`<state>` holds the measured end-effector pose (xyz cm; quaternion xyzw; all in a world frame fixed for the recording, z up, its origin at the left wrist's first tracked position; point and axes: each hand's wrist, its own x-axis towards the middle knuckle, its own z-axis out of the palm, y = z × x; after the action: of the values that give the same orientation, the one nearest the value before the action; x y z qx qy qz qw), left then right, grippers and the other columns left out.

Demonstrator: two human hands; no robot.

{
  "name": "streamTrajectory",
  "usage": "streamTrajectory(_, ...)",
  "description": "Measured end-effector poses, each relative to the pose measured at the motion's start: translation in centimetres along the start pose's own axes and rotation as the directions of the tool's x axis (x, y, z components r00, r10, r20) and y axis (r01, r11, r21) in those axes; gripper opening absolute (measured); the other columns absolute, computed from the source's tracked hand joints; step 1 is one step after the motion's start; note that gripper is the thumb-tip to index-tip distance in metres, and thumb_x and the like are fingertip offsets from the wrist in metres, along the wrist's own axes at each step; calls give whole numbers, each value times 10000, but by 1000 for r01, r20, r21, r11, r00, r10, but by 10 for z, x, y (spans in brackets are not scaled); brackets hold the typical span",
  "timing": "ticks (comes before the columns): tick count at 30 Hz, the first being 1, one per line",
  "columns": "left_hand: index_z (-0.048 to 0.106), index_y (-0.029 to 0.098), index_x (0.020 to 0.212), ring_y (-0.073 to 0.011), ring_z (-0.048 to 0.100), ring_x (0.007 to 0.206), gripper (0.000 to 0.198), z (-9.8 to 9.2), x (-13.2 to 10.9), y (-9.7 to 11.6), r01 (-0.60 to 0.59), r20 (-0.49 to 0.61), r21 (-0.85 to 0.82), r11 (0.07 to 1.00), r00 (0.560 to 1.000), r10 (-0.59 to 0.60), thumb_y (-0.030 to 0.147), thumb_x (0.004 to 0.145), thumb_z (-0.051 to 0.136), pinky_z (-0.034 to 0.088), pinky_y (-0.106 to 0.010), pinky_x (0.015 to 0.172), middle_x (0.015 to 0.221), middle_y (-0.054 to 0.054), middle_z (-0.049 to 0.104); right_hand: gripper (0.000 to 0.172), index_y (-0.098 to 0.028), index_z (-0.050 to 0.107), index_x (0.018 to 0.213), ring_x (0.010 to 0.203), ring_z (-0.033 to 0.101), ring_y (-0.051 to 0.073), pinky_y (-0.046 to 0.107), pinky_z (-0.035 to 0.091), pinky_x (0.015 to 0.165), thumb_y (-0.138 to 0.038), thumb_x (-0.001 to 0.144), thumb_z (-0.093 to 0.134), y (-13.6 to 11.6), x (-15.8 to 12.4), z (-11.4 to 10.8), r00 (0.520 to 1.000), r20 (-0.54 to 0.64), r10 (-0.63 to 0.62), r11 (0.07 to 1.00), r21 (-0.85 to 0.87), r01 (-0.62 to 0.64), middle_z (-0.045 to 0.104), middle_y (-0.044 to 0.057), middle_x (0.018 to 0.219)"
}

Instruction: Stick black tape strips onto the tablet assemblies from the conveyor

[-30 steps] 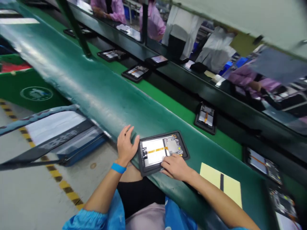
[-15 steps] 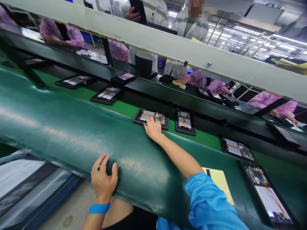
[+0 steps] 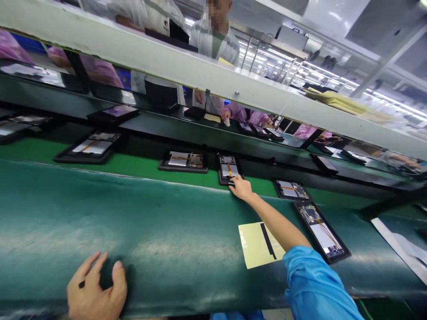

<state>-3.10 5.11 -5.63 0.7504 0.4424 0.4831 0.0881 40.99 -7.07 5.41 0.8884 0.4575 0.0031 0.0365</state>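
Tablet: on the bright green belt, open side up. Clock taken with 12 at the belt's far side.

Key relation: tablet lies at about 11 o'clock from the right hand, whose fingertips meet its near edge around 5 o'clock. Long axis runs roughly 12 to 6, slightly turned toward 11 and 5, so across the belt; a short end faces the hand. Right hand is much the nearer. Its fingers are bent at that edge; whether they pinch or merely rest, I cannot tell.

Left hand: well apart, toward 8 o'clock from the tablet, over the bench. Fingers spread and curved, nothing between them.

Containers: tablet's black shell holds a pale battery, an orange strip over it, a board at the 12 end.

Neighbours: second tablet, 9 o'clock, lengthwise along the belt; third, just past 3; fourth, 4, slanted. Yellow card near 5, partly under the forearm in view.
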Motion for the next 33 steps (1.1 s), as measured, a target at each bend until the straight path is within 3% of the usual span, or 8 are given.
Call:
streamTrajectory(4,620,224,1341,-406,557,1319,456,1,1,1,20,-24,-4,1000,999,-20,280,889,647,449,-645,1112,1388,-151,623,327,-165,618,1281,1070,665,235,445,565,924,-356,1016,611,26,3,1,998,63,32,999,1,-32,635,104,1289)
streamTrajectory(10,653,167,1265,-376,592,1282,379,0,5,1,2,-42,-3,1000,999,-2,288,906,646,466,-581,1109,1320,-184,659,304,-169,649,1227,1072,668,231,451,555,941,-379,1008,626,19,0,-21,995,90,-52,997,54,47,666,91,1247)
streamTrajectory(14,665,157,1222,-363,607,1253,337,1,5,0,-29,-57,-9,1000,998,29,287,913,634,471,-571,1098,1269,-184,672,205,-198,718,1096,1056,698,240,343,508,900,-335,995,603,-22,-22,-37,985,40,-168,977,142,161,743,89,1150)
streamTrajectory(19,676,169,1153,-341,628,1195,278,2,6,3,-41,-66,1,999,997,41,308,921,610,494,-556,1060,1216,-157,681,181,-224,754,982,913,739,222,275,486,766,-361,925,650,-112,-73,-46,940,11,-342,904,278,326,791,50,945)
streamTrajectory(22,674,170,1132,-321,634,1160,254,-5,7,8,-33,-90,14,999,995,34,311,936,595,503,-534,1043,1196,-153,683,234,-288,740,1096,953,735,173,234,491,788,-424,920,668,-154,-101,-48,849,-45,-526,769,402,497,792,-25,1018)
streamTrajectory(25,670,172,1116,-308,633,1138,234,-17,3,12,5,-105,28,1000,994,-2,314,958,571,503,-525,1034,1181,-147,681,361,-264,683,1253,1046,714,199,268,507,870,-402,920,666,-162,-108,-48,763,-160,-626,622,488,612,768,11,1149)
streamTrajectory(29,666,183,1075,-301,626,1117,204,-35,-13,14,57,-49,70,996,997,-54,316,973,551,517,-519,1002,1178,-140,671,315,-272,690,1232,1115,687,218,299,512,902,-300,926,624,-131,-82,-32,861,-119,-494,756,431,493,714,29,1267)
streamTrajectory(33,673,196,1019,-315,608,1164,188,-41,-26,19,81,26,127,989,996,-84,324,970,544,527,-530,991,1246,-143,638,424,-207,625,1338,1106,689,261,347,526,864,-405,967,569,-98,-61,0,958,-26,-284,900,339,276,687,95,1289)
